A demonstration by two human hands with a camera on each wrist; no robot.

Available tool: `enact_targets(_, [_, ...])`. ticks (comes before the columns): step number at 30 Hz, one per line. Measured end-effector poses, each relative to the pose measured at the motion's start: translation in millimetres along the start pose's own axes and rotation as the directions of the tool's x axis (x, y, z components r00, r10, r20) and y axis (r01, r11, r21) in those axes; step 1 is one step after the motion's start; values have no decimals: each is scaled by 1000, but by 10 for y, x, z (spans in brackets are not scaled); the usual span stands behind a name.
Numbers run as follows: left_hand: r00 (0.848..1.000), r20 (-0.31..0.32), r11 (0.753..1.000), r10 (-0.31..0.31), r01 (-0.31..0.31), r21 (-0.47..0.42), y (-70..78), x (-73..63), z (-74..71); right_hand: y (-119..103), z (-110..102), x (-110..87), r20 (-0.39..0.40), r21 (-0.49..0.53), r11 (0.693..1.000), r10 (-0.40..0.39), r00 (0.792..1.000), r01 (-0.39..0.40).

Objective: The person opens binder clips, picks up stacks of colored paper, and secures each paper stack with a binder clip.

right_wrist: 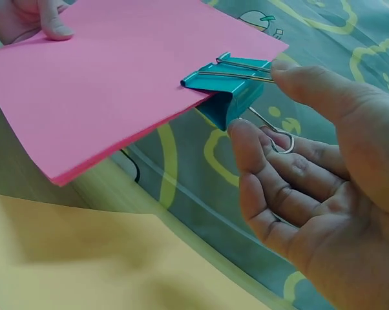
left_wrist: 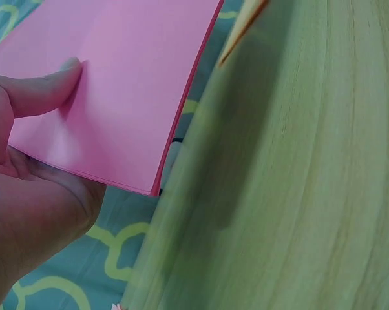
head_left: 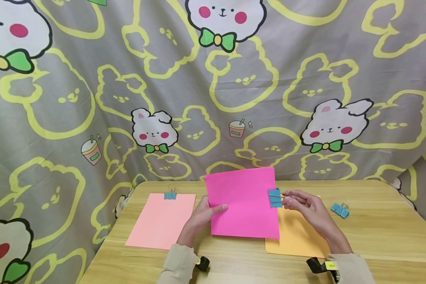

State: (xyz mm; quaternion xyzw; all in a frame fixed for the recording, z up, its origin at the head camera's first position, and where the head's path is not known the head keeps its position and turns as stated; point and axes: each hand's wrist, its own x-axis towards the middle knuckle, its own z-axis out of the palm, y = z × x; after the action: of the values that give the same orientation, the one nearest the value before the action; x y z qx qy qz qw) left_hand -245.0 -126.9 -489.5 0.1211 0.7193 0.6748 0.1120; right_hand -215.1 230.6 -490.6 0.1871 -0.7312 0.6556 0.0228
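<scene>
A stack of bright pink paper [head_left: 243,205] is held up above the table. My left hand [head_left: 203,215] grips its left edge, thumb flat on the front sheet and the other fingers behind, as the left wrist view also shows. On the stack's right edge sits a blue binder clip [right_wrist: 227,87], its mouth over the sheets. My right hand [head_left: 307,207] is at this clip: the thumb [right_wrist: 311,87] meets the upper wire handle, and the curled fingers lie below by the lower handle [right_wrist: 275,129], which is swung away from the paper.
Light pink paper [head_left: 159,221] lies on the left of the wooden table [head_left: 387,236], a blue binder clip [head_left: 170,195] on its top edge. Orange-yellow paper [head_left: 298,236] lies under my right hand. Another blue binder clip [head_left: 340,210] lies to the right. A patterned curtain [head_left: 198,90] hangs behind.
</scene>
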Motion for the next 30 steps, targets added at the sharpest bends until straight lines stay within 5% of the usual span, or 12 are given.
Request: enact_targets(30, [999, 28, 998, -20, 22, -67, -14, 1, 74, -27, 82, 18, -40, 56, 992, 117, 992, -114])
